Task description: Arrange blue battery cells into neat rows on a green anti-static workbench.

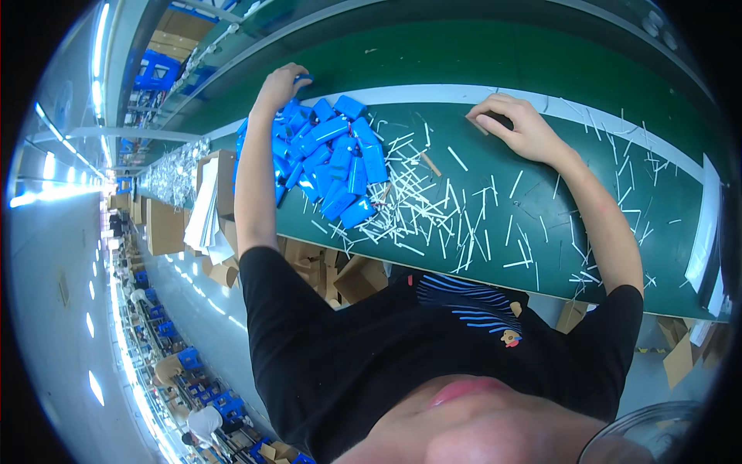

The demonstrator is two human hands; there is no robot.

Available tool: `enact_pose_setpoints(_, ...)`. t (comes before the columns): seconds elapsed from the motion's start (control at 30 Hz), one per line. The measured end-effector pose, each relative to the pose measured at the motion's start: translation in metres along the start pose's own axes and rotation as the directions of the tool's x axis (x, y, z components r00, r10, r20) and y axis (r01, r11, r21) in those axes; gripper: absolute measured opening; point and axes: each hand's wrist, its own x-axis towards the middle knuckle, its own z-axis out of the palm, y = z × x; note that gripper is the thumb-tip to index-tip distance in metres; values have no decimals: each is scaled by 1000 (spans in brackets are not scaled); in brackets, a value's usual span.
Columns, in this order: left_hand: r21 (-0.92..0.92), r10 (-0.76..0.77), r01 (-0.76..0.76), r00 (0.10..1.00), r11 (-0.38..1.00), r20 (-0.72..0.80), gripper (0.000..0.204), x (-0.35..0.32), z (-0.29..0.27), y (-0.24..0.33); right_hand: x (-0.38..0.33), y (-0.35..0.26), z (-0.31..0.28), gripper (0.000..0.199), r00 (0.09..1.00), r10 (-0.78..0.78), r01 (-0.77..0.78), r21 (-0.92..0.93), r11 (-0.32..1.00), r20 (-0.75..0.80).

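My left hand [278, 87] reaches past the far edge of a heap of glossy blue blocks [331, 133], which look like wrapped battery packs. Its fingers are closed on one blue block [304, 78], of which only the end shows. To the right, my right hand [524, 130] is low over the green work surface with its fingers curled together. A small brownish edge shows under those fingertips, too little to name. Many thin white strips [417, 197] lie scattered between the heap and my right forearm.
A white band [433, 94] runs along the green bench [464, 224]. Two brown strips lie among the white ones. White sheets [703, 232] stand at the right end. Cardboard boxes [166, 226] and papers [202, 213] are at the left. Other people work far off at lower left.
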Motion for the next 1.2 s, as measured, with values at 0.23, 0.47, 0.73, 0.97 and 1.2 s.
enact_pose_setpoints(0.23, -419, 283, -549, 789, 724, -545, 30, -50, -62, 204, -13, -49, -9, 32, 956, 290, -219, 735, 642, 32)
enact_pose_setpoints(0.47, -727, 391, -561, 820, 397, -419, 45, -71, -24, 329, -80, -31, 1, 30, 924, 348, -202, 570, 796, -159)
enact_pose_setpoints(0.73, -444, 319, -516, 837, 733, -445, 24, -20, 17, 198, -95, -19, -3, 22, 925, 9, -123, -274, 954, -381)
enact_pose_setpoints(0.97, 323, -720, 651, 668, 687, 186, 69, 1, 54, -117, -95, -11, -11, 22, 943, 118, -185, -194, 963, -313)
enact_pose_setpoints(1.2, 469, -700, 575, 699, 671, 145, 76, -6, 64, -156, -99, -6, -17, 58, 988, 44, -75, -212, 974, -146)
